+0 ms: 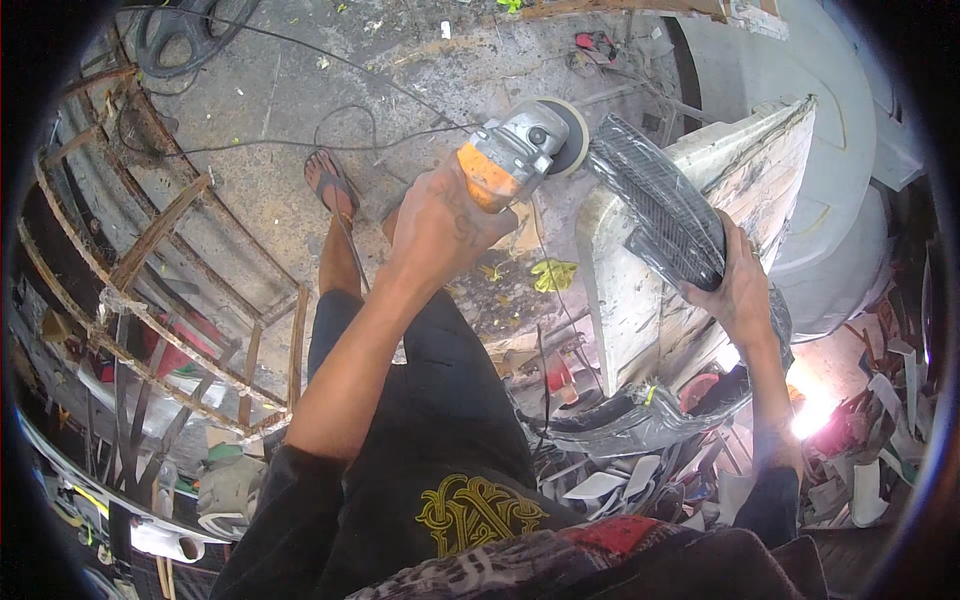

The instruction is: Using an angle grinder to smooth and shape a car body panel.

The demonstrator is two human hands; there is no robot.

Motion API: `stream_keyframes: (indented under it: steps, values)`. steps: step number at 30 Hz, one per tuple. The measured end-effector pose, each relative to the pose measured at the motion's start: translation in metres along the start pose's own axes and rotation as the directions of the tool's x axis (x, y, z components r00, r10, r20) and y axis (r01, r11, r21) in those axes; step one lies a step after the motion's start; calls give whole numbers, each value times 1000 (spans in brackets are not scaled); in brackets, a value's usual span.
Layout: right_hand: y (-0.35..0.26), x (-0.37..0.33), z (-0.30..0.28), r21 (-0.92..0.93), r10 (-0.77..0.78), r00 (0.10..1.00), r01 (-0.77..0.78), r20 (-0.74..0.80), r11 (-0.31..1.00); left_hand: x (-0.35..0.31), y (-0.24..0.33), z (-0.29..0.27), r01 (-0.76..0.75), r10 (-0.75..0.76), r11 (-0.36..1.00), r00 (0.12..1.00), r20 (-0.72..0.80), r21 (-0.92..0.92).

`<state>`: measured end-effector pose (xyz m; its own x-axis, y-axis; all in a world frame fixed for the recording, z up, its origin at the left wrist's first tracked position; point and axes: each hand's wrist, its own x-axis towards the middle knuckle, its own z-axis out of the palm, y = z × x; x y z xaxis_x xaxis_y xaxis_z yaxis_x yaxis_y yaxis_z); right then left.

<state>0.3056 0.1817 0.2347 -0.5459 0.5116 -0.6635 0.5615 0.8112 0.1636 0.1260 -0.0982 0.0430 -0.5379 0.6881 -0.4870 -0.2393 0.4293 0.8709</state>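
Observation:
My left hand (445, 225) is wrapped round the orange and grey body of an angle grinder (507, 155). A pale round disc (566, 135) faces right on its head, close to the end of a dark curved part; contact cannot be made out. That glossy black part (665, 195) has a woven, carbon-fibre-like pattern and dusty streaks. With my right hand (742, 285) I grip its lower end, thumb and fingers on either side. Behind and beneath the part stands a worn whitish board (630, 300).
A rusty slatted frame (150, 235) curves along the left. The grinder's cord (250, 145) trails over the stained floor. Yellow-green crumpled material (553, 275) lies between my legs and the board. Scrap pieces (625, 480) heap up lower right, by a bright glare. A large grey panel (820, 150) stands right.

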Motion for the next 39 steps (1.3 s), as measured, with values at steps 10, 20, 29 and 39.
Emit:
stream_keyframes:
  steps: [10,20,29,39]
  values:
    - [1,-1,1,22,-57,998,58,-35,998,4,-1,0,13,-14,996,1000,11,83]
    - [0,-1,1,9,-63,997,63,-35,998,-3,1,4,-27,28,1000,997,-70,13]
    - [0,-2,2,-6,-70,997,69,-41,998,-15,-17,13,-63,63,998,995,-76,8]
    - [-1,-2,2,13,-91,995,92,-47,996,-32,-53,34,-21,5,996,985,-170,-91]
